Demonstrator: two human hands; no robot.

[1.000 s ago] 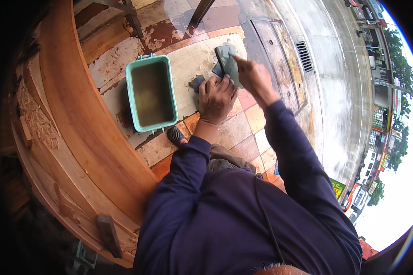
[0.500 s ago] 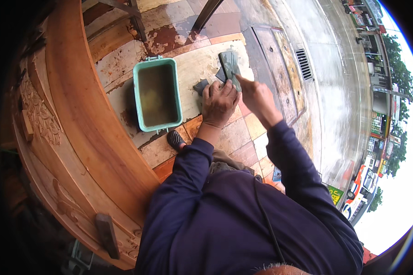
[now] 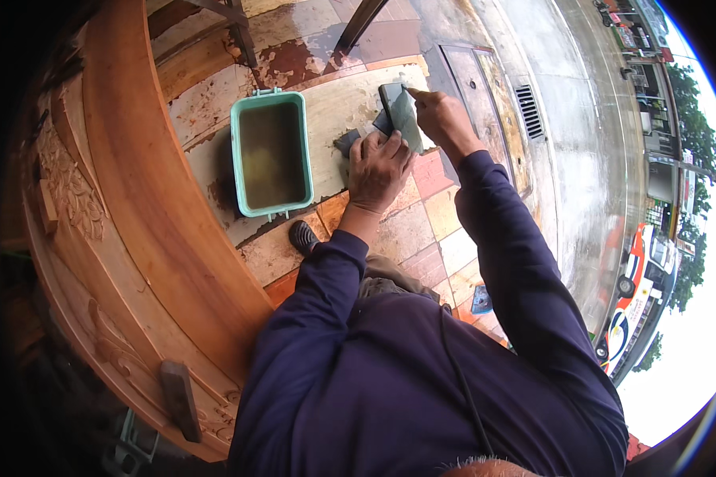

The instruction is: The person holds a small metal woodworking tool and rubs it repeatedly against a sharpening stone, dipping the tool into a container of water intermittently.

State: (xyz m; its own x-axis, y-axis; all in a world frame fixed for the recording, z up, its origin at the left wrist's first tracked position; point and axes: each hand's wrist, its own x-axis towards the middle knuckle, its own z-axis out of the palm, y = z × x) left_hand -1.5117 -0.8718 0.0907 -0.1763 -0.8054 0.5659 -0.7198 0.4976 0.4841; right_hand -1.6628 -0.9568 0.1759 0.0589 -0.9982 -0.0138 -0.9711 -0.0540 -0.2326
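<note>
A wet grey-green sharpening stone [image 3: 406, 121], dark along its left side, lies on a pale slab [image 3: 330, 111] on the floor. My left hand [image 3: 377, 173] grips its near end, fingers curled against it. My right hand [image 3: 444, 121] is closed at the stone's far right edge, index finger stretched toward the top face. Whatever the right fingers pinch is hidden or too small to name. Beside the left fingertips are a dark flat piece [image 3: 383, 122] and a dark grey lump [image 3: 346, 141].
A pale green basin [image 3: 308, 151] of murky water stands left of the stone. A long carved wooden panel [image 3: 127, 159] curves along my left. A blue item [image 3: 481, 300] lies on the tiles at right. Beyond are a drain grate [image 3: 528, 111], wet road and a bus [image 3: 640, 294].
My right hand has slid up toward the stone's far end. My left hand has barely shifted. On the road, the bus has moved further into view.
</note>
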